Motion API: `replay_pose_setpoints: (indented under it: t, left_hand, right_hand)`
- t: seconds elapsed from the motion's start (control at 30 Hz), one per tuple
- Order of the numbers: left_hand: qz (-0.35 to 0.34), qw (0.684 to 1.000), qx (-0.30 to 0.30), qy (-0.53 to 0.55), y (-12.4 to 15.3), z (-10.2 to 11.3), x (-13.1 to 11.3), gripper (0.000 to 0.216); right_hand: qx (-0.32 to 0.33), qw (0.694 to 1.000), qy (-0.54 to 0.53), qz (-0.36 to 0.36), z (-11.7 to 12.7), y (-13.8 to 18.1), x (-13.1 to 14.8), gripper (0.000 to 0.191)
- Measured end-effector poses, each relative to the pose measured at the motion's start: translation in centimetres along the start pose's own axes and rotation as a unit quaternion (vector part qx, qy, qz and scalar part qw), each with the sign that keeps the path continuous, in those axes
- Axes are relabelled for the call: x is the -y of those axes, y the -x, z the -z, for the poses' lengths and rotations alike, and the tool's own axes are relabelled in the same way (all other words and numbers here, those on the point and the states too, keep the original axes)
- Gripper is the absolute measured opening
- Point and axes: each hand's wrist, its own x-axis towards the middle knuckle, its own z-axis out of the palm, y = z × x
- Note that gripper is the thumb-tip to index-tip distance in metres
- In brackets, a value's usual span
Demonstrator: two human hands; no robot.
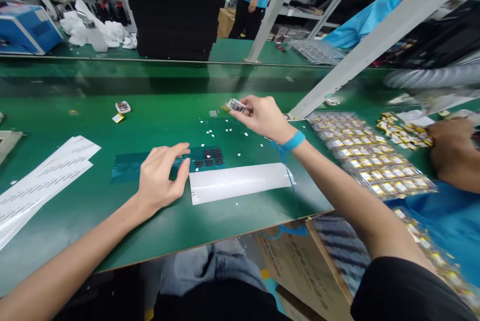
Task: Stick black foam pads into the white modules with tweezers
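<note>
Right fingers (245,119) pinching device (237,106), table edge (225,236) (front) well apart

Crumpled white wads (114,31) lie between a blue boxy unit (28,29) and stacked black trays (174,21).

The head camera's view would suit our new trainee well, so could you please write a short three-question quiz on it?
1. Which of the wearer's hands holds the small part?
2. True or false: a blue band circles the wearer's right wrist.
3. Choose one. On the green bench, the printed white sheets lie:
A) at the far right end
B) beneath the plastic trays
C) to the left of the left hand

Key:
1. The right hand.
2. True.
3. C.
</note>
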Motion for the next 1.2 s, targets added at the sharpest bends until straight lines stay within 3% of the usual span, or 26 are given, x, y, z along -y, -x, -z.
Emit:
replay_pose_setpoints:
  t: [0.07, 0.1, 0.2, 0.33, 0.47, 0.53, 0.73, 0.93, 1.07, 1.2]
  left_hand:
    - [0.092, 0.995, 0.015, 0.043, -0.1, 0.2, 0.1, 0.030]
    - [0.130, 0.988, 0.029, 0.083, -0.2, 0.4, 0.1, 0.034]
    - [0.212, 0.937, 0.093, 0.260, -0.7, 0.7, 0.1, 0.041]
    - [0.288, 0.859, 0.135, 0.400, -1.2, 0.6, -0.6, 0.036]
    - [0.332, 0.823, 0.129, 0.442, -1.1, 0.6, -1.6, 0.030]
    - [0.328, 0.830, 0.126, 0.434, -1.0, 0.7, -1.9, 0.027]
    - [0.268, 0.894, 0.133, 0.334, -0.8, 1.0, -2.3, 0.025]
    - [0.220, 0.936, 0.117, 0.251, -1.0, 1.0, -2.8, 0.011]
    - [0.218, 0.929, 0.122, 0.272, -1.4, 1.0, -3.0, 0.008]
    - [0.237, 0.920, 0.136, 0.281, -1.6, 1.1, -3.1, 0.011]
  right_hand:
    - [0.008, 0.998, -0.027, 0.059, 0.3, 2.3, 4.3, 0.043]
    - [0.011, 0.991, -0.051, 0.124, 0.4, 3.5, 6.1, 0.044]
    - [0.005, 0.966, -0.074, 0.249, 0.1, 6.4, 9.9, 0.039]
    - [-0.047, 0.950, -0.091, 0.294, -1.4, 7.8, 11.4, 0.034]
    - [-0.121, 0.932, -0.180, 0.290, -2.7, 7.8, 11.0, 0.029]
    - [-0.133, 0.933, -0.172, 0.286, -3.0, 8.0, 10.7, 0.026]
    - [-0.128, 0.933, -0.169, 0.291, -3.3, 8.9, 10.9, 0.017]
    - [-0.100, 0.925, -0.276, 0.243, -2.8, 9.1, 11.2, 0.011]
    - [-0.053, 0.910, -0.325, 0.253, -2.4, 8.9, 10.9, 0.019]
    - [-0.024, 0.914, -0.313, 0.258, -2.2, 8.8, 10.5, 0.017]
